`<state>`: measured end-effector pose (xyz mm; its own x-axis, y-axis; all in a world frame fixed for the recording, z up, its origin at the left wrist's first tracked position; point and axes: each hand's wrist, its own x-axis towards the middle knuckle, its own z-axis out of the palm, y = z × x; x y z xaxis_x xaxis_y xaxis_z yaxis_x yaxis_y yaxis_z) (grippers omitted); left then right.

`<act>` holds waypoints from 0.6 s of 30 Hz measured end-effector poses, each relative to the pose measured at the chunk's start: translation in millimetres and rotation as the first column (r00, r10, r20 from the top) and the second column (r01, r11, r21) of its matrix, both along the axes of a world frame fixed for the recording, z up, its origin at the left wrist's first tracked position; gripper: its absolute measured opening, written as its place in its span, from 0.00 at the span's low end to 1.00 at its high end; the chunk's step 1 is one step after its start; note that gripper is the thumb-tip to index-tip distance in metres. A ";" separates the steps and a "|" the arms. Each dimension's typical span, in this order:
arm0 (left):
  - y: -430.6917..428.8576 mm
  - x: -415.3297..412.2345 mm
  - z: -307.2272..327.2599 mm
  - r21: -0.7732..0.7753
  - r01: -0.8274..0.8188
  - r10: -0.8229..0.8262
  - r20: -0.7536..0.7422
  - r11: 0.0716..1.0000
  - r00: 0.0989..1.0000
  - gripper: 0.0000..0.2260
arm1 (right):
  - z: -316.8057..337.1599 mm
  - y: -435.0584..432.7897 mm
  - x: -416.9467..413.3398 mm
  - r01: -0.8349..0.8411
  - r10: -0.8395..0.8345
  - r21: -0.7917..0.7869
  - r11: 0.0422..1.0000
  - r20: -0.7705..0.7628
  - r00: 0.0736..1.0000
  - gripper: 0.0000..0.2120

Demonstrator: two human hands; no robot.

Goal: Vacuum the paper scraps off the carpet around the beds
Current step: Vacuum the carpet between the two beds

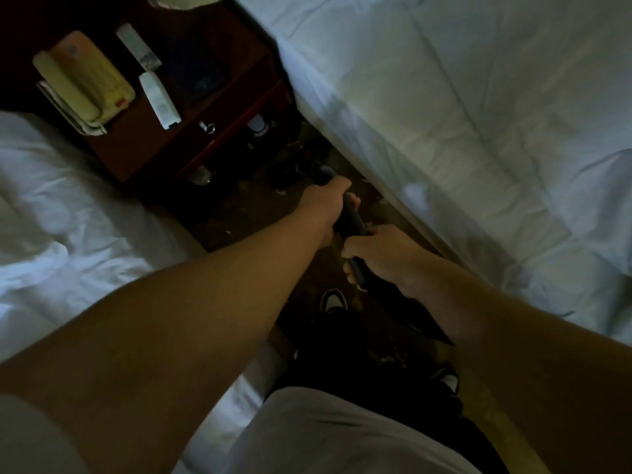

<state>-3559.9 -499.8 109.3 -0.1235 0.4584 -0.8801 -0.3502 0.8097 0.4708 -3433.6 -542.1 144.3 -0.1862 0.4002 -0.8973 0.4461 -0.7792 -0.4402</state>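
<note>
Item: one long dark vacuum wand [354, 218]. We grip it with our left hand [323, 203] ahead, arm outstretched, and our right hand [383, 251] clenched just behind. White paper scraps [280, 192] lie left of our left hand on the dark carpet [239, 213].

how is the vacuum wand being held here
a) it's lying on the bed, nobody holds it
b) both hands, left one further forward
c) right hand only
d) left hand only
b: the left hand and the right hand both grip the dark vacuum wand, with the left hand further from the body.
</note>
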 end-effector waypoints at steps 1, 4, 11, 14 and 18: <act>7.7 -3.6 -3.4 0.010 -0.001 0.001 -0.007 1.000 1.000 0.11 | -6.1 6.7 -4.0 0.004 -0.004 0.013 1.000 -0.006 1.000 0.08; 24.6 -11.1 -11.8 0.016 -0.008 0.009 -0.025 1.000 1.000 0.11 | -20.9 22.9 -13.0 -0.002 0.003 0.041 0.999 -0.009 1.000 0.09; 34.5 -6.2 -25.2 0.012 0.000 0.000 -0.027 1.000 1.000 0.10 | -30.5 29.3 -6.2 -0.010 0.012 0.062 0.998 -0.028 1.000 0.05; 24.7 10.1 -16.5 0.000 0.012 -0.012 -0.007 1.000 1.000 0.06 | -21.9 18.0 10.3 0.016 -0.015 0.046 0.999 -0.028 1.000 0.03; 0.2 46.4 -5.9 -0.017 0.065 -0.065 0.004 0.998 0.998 0.16 | -8.4 -8.9 44.3 0.057 -0.057 -0.007 0.998 -0.008 0.998 0.06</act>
<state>-3513.5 -499.7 103.4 -0.0906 0.4502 -0.8883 -0.2980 0.8389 0.4555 -3389.3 -551.0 135.9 -0.1707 0.4041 -0.8986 0.3977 -0.8062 -0.4381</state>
